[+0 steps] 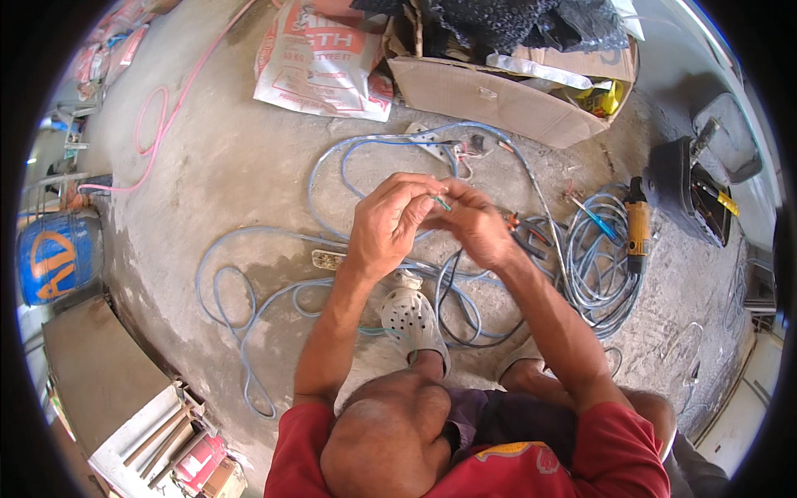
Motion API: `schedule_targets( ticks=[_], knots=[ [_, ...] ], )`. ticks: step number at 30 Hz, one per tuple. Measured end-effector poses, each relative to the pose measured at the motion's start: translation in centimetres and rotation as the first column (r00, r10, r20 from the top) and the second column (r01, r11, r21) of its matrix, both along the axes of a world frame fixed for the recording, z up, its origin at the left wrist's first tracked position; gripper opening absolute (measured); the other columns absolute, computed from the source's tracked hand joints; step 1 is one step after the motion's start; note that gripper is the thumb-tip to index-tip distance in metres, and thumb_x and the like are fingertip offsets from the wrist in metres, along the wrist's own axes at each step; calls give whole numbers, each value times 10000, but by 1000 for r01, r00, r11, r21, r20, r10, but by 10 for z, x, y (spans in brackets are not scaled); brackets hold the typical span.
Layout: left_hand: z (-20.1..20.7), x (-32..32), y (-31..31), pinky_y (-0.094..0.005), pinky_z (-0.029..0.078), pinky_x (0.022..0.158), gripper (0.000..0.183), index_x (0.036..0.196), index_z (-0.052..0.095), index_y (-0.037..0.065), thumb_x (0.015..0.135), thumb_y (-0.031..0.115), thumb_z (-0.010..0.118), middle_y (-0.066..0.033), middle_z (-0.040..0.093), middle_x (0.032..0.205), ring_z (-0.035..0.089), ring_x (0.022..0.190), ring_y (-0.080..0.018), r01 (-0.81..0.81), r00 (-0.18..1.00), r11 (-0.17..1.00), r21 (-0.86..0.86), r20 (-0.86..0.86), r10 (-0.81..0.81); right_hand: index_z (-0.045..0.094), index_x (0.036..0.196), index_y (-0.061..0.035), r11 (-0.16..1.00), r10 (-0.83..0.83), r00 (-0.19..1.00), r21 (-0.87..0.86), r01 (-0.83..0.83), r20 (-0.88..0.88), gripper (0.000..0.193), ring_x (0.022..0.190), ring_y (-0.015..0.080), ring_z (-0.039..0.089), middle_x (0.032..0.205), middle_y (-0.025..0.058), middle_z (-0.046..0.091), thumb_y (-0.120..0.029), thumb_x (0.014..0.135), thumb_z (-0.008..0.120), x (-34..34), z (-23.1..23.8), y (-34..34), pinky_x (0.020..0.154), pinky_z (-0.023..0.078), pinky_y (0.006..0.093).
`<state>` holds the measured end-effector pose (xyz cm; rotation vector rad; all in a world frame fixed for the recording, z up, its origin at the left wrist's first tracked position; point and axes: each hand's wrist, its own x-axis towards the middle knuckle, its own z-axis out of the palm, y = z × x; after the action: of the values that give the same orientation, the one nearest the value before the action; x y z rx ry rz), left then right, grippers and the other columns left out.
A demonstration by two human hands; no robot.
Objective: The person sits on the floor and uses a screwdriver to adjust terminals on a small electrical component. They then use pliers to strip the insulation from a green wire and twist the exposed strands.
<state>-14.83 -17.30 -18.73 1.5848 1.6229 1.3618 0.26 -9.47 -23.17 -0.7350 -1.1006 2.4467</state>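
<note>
A short length of green wire (441,202) is pinched between my two hands, held up above the floor. My left hand (383,222) has its fingers closed around the wire's left side. Opposite it, my right hand (475,222) closes on the other side, its fingertips partly hidden. Below and right of my right hand lie orange-and-black pliers (531,231). Loops of blue-grey cable (249,228) spread over the floor beneath both hands. A thin green strand (383,331) also runs by my left clog (408,319).
A coiled cable bundle (594,278), a yellow-and-black power tool (638,226) and a black tool bag (677,178) sit at right. Ahead are a cardboard box (498,100) and a printed sack (320,70). Socket strips (326,260) lie among the cables. A blue drum (58,259) stands left.
</note>
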Motion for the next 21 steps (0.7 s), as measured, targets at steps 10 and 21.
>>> schedule_targets(
  ticks=[10,21],
  knots=[
    [4,24,-13,-319,528,662,201,1088,687,31,892,7,646,-107,681,907,677,793,-222,-358,933,932,-53,-65,354,629,984,-5,944,-173,983,294,150,55,180,759,83,583,818,9,634,-172,937,673,-9,31,-1,685,489,245],
    [1,24,-25,-204,353,505,277,1090,657,-3,951,234,621,14,595,837,466,613,-42,-105,505,872,-479,729,462,654,942,-26,314,-122,986,938,149,-116,180,823,240,631,907,96,621,29,777,697,-6,24,15,716,517,342]
  ],
)
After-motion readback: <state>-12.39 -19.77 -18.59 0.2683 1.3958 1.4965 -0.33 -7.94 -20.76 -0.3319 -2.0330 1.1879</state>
